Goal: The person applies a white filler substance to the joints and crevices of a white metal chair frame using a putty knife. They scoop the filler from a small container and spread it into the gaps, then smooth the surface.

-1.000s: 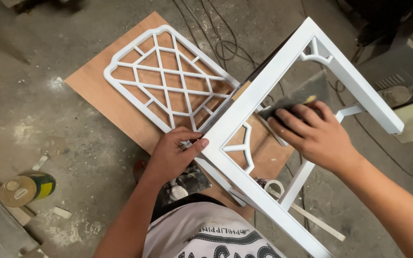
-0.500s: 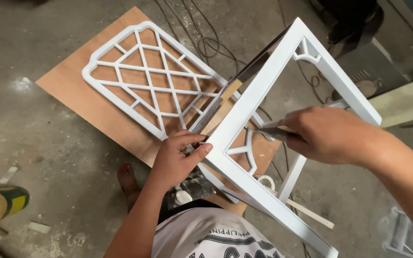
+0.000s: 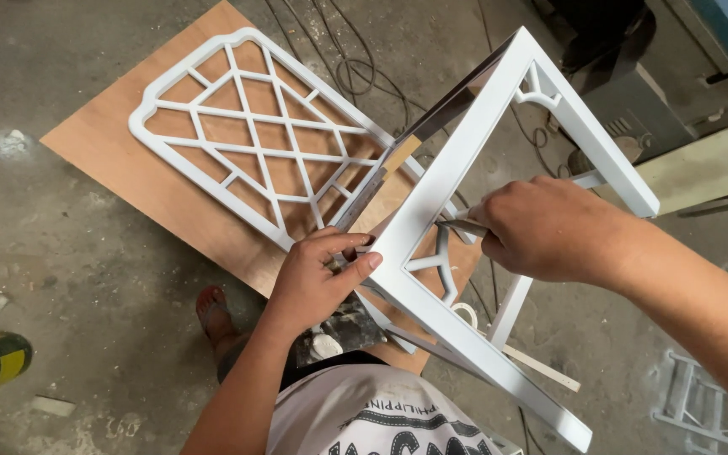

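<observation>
Two bare hands work on one white-painted chair frame (image 3: 499, 177), which lies tipped over a brown plywood sheet (image 3: 128, 160) on the concrete floor. Nearest the frame's lower corner, the left hand (image 3: 318, 278) has its fingers curled closed over the rail, thumb pressed on the painted face. Just right of that corner, the right hand (image 3: 549, 227) is closed in a fist round a small flat tool (image 3: 463, 224), probably a folded bit of sandpaper or a scraper blade; I cannot tell which. Its tip touches the inner edge of the rail. My judgement: a hard push could skid the tool across the fresh white coat and scar it, or run it into the left fingertips close by; the tilted frame could also twist out of the single holding hand. Under the frame a sandalled foot (image 3: 212, 316) shows. Beyond the frame, its one lattice back panel (image 3: 254, 135) rests flat on the plywood. Farther off lies one tangle of dark cables (image 3: 364, 67).
</observation>
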